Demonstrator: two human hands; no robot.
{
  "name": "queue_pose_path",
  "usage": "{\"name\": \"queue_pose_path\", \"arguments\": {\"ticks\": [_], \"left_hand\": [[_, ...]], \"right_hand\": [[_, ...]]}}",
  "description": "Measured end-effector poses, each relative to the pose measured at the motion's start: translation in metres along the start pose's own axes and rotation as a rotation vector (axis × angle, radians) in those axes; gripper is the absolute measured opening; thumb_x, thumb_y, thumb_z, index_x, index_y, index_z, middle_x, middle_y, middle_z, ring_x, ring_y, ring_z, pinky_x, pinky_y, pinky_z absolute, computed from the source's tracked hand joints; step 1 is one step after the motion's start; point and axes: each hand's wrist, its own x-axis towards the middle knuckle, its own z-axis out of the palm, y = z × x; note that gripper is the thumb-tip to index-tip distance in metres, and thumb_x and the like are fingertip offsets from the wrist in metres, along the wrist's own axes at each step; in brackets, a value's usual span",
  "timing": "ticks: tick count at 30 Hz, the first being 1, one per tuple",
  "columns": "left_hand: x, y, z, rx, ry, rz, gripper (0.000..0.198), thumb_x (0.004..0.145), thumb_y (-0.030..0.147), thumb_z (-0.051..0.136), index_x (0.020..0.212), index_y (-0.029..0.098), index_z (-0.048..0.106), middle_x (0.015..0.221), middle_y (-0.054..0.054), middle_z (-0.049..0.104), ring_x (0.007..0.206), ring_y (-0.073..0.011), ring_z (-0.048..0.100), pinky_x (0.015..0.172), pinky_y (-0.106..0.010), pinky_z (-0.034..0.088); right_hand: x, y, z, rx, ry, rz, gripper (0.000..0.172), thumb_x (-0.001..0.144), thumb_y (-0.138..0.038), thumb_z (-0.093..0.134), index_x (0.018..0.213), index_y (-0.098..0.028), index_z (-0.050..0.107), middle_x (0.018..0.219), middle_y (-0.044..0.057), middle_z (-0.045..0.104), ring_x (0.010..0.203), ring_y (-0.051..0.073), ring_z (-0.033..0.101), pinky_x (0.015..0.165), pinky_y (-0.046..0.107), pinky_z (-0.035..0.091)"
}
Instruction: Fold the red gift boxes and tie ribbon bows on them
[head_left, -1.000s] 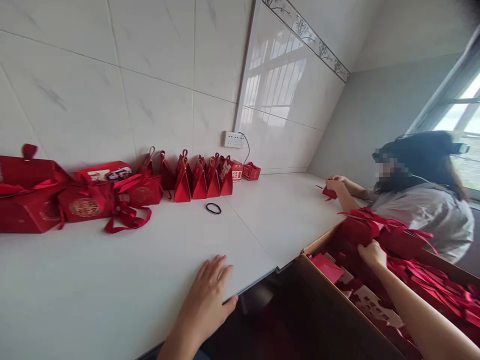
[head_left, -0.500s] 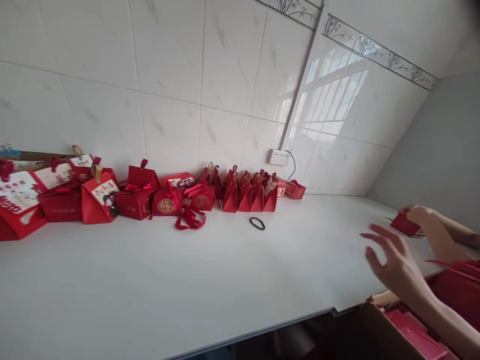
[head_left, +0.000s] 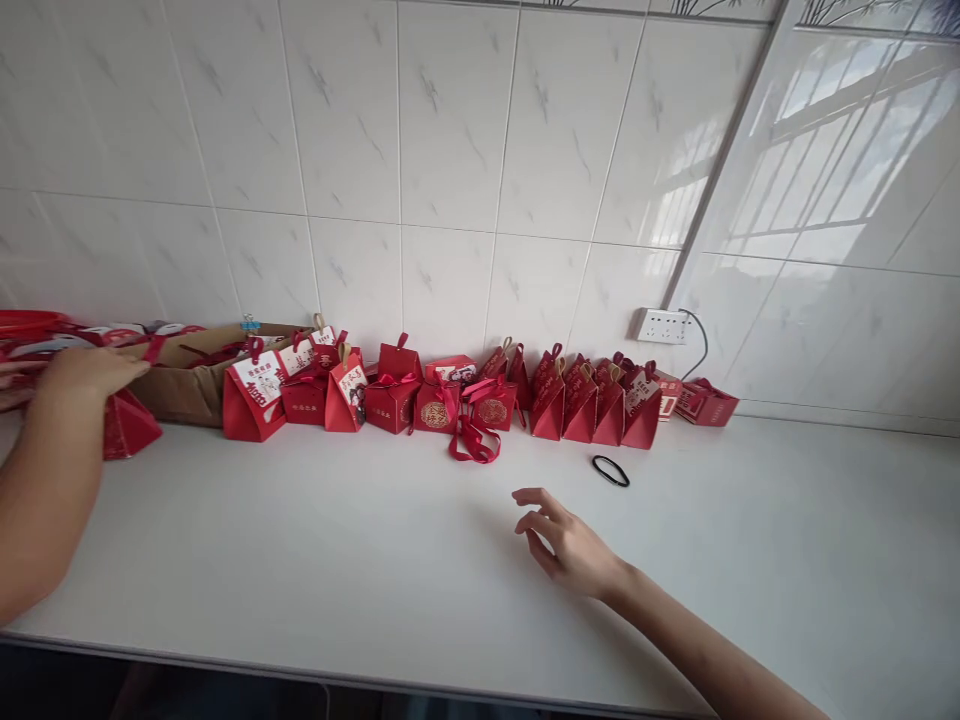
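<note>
My left hand (head_left: 79,378) is at the far left, over a red triangular gift box (head_left: 133,428) that my wrist partly covers. One digit points right, towards a dark red ribbon loop. The other fingers are mostly hidden, so whether it grips the box is unclear. My right hand (head_left: 571,545) hovers above the white counter near the middle, fingers curved and apart, with nothing in it. Closest to it are a black elastic band (head_left: 610,471) and a curled red ribbon (head_left: 474,440). Behind, red gift boxes (head_left: 390,400) stand in a row along the wall.
An open cardboard box (head_left: 187,390) with red items inside stands behind the gift boxes at left. Beyond it is a red rim (head_left: 30,322). A white power strip (head_left: 663,326) with a dark cord is on the tiled wall. The counter's front edge (head_left: 225,665) runs along the bottom.
The view has swung left, bringing the cardboard box and my left hand into sight. My right hand now hovers near the middle of the counter. The red box and arms at far right have left view.
</note>
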Motion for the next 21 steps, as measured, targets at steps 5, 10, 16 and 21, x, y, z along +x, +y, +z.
{"name": "queue_pose_path", "arguments": {"ticks": [5, 10, 16, 21], "left_hand": [[-0.010, 0.012, 0.027, -0.119, -0.065, 0.122, 0.055, 0.069, 0.059, 0.019, 0.042, 0.021, 0.048, 0.061, -0.002, 0.069, 0.101, -0.0181, 0.066, 0.061, -0.026, 0.050], [-0.082, 0.113, 0.174, -0.489, -0.261, 0.191, 0.037, 0.080, 0.051, 0.052, 0.071, 0.020, 0.068, 0.088, -0.006, 0.073, 0.096, -0.0200, 0.069, 0.071, -0.032, 0.054], [-0.045, 0.100, 0.266, -0.446, 0.227, -0.192, 0.034, 0.087, 0.032, 0.040, 0.115, 0.021, 0.058, 0.114, -0.011, 0.062, 0.107, -0.0216, 0.061, 0.092, -0.037, 0.051], [-0.001, 0.045, 0.272, -0.251, 0.368, -0.342, 0.050, 0.077, 0.018, 0.049, 0.126, 0.019, 0.048, 0.135, -0.017, 0.043, 0.136, -0.0320, 0.032, 0.107, -0.055, 0.034]], "right_hand": [[0.018, 0.009, 0.023, 0.183, -0.030, 0.109, 0.023, 0.084, -0.008, 0.038, 0.091, -0.017, 0.057, 0.119, 0.015, 0.052, 0.075, 0.015, 0.064, 0.067, 0.036, 0.056], [0.019, 0.019, 0.032, 0.297, 0.058, 0.236, 0.024, 0.083, -0.006, 0.036, 0.085, -0.018, 0.057, 0.113, 0.013, 0.053, 0.068, 0.013, 0.061, 0.062, 0.033, 0.054], [0.016, 0.013, 0.032, 0.308, 0.028, 0.242, 0.022, 0.082, -0.006, 0.038, 0.087, -0.018, 0.055, 0.112, 0.013, 0.051, 0.065, 0.014, 0.061, 0.060, 0.034, 0.055], [0.017, 0.009, 0.031, 0.310, -0.010, 0.276, 0.022, 0.082, -0.004, 0.037, 0.086, -0.018, 0.054, 0.111, 0.014, 0.052, 0.068, 0.016, 0.063, 0.061, 0.035, 0.056]]}}
